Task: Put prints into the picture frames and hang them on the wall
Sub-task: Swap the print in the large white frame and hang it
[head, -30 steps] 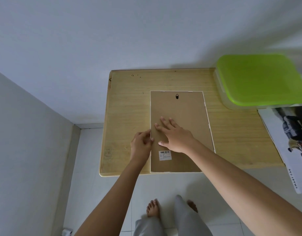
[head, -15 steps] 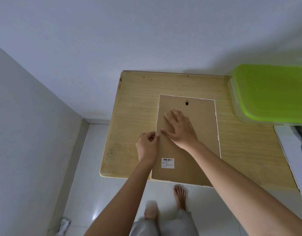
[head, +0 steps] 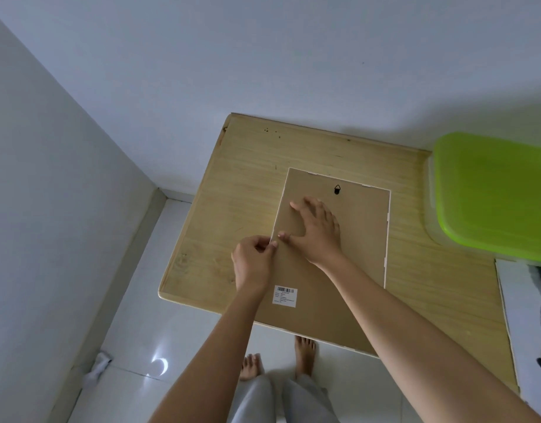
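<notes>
The only writing you have in view is on the small white label (head: 285, 296) stuck on the brown back of the picture frame (head: 359, 248). It carries a barcode at the top and some lines of fine print under it, but the letters are too small to read. The frame lies face down on the wooden table (head: 232, 190), with its near end reaching the near edge of the table and its thin white rim showing along the sides. A black hanging hook (head: 337, 189) sits near the far end of the back board, and small white tabs (head: 387, 216) show along the right rim. Your right hand (head: 319, 232) lies flat on the back board, with fingers straight and spread and the thumb pointing to the left rim. Your left hand (head: 252, 264) is at the left rim, just beside that thumb. Its fingers are curled and the thumb and forefinger pinch at the edge of the frame; whether they hold the rim or a tab there, I cannot tell. Your forearms cover a part of the back board and its near right corner. At the right on the table stands a clear box with a bright green lid (head: 492, 193), apart from the frame. In front of the box lies a print (head: 516, 319), cut by the edge of the view, with a dark picture that is not clear. Below the table you see your bare feet (head: 305, 352) on the white tiled floor (head: 135, 340), and a small white crumpled thing (head: 98, 366) lies by the left wall.
</notes>
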`<state>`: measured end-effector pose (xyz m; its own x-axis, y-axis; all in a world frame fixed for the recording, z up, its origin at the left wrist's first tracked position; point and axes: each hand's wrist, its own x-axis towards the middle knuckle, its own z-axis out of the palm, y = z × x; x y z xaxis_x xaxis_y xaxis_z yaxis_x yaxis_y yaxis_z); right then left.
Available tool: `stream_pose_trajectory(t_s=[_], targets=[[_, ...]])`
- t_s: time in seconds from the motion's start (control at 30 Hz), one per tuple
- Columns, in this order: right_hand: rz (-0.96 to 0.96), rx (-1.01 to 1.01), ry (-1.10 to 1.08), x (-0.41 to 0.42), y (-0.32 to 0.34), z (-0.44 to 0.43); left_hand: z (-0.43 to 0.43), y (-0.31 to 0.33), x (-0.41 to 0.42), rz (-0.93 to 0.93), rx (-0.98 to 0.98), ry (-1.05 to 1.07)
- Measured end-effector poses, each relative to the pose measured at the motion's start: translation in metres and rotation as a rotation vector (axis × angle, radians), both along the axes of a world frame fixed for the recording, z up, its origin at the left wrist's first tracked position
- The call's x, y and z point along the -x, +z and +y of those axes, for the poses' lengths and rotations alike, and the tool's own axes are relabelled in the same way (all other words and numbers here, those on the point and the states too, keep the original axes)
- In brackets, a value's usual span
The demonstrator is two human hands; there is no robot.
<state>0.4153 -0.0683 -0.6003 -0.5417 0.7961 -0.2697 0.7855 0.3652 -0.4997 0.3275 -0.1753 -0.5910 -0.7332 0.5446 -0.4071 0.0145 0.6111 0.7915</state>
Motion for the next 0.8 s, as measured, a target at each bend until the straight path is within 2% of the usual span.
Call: stream_pose_trajectory(t_s=[0.23, 0.37, 0.57, 0.8], targets=[[-0.055, 0.021, -0.019, 0.007, 0.010, 0.007, 0.004, 0.006, -0.004, 0.054, 0.058, -0.029], [-0.107, -0.032, 0.023, 0.005, 0.013, 0.008, 0.001, 0.004, -0.005, -0.010, 0.007, 0.067], [-0.031, -0.049, -0.038, 0.007, 0.008, 0.005, 0.003, 0.008, -0.013, -0.081, -0.013, 0.179], [0.017, -0.019, -0.063, 0.005, 0.003, 0.011, 0.003, 0.007, -0.014, -0.057, -0.006, 0.208]])
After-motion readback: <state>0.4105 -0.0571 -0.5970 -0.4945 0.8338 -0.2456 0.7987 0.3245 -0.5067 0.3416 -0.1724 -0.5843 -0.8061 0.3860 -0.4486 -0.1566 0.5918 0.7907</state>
